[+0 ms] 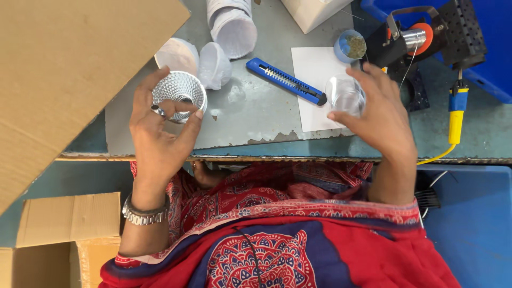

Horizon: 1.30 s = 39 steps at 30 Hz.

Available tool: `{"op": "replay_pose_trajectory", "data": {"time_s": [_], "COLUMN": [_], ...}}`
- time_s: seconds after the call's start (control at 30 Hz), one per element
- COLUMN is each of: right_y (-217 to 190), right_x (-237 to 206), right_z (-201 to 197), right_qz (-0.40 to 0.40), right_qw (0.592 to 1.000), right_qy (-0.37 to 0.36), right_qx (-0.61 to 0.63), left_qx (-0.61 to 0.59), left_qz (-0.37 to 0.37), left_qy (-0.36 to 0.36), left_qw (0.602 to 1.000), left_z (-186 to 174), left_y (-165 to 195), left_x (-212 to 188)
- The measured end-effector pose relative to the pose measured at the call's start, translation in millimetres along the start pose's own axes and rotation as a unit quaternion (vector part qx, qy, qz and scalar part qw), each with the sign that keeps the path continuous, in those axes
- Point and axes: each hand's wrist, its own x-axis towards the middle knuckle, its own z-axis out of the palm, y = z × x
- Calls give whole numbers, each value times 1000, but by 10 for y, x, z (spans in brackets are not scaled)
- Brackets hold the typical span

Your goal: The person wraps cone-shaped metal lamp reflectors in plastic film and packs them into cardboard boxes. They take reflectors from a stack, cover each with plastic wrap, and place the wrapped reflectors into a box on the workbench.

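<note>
Pairing step, judged: left hand (154, 136) grips a dimpled reflector cup (178, 95), right hand (381, 109) grips a clear lens (345, 95) right of the blue knife (286, 81); seating needs alignment.

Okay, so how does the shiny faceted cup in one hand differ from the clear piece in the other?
The faceted silver reflector cup is opaque and dimpled all over; the clear round piece is see-through and smooth. The left hand grips the reflector cup with thumb and fingers around its rim, its open mouth facing the camera; the right hand holds the clear piece at its fingertips above a white paper sheet. Both are small, round and held above the bench.
</note>
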Motion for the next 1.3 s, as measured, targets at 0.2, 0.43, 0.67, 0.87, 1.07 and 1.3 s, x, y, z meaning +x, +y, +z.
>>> {"op": "replay_pose_trajectory", "data": {"time_s": [0.2,0.43,0.67,0.87,1.07,1.3], "right_y": [-29,-27,-90,-174,-426,-833], "right_x": [-220,-227,-256,-277,-267,-318], "right_z": [16,52,-22,-61,-112,-62], "right_qz": [32,29,18,13,-45,-112], "right_qw": [999,999,999,982,883,794], "right_qy": [-29,-17,23,48,-13,-142], "right_qx": [9,-4,16,183,468,581], "left_qx": [24,-37,-25,-8,-315,-495], "left_qz": [12,-19,48,155,-5,-137], "left_qy": [2,-17,39,96,-107,-212], "left_qw": [1000,999,998,983,943,831], "left_z": [14,11,68,0,-54,365], "left_y": [33,-6,-88,26,289,347], "left_x": [28,9,48,95,57,-69]}}
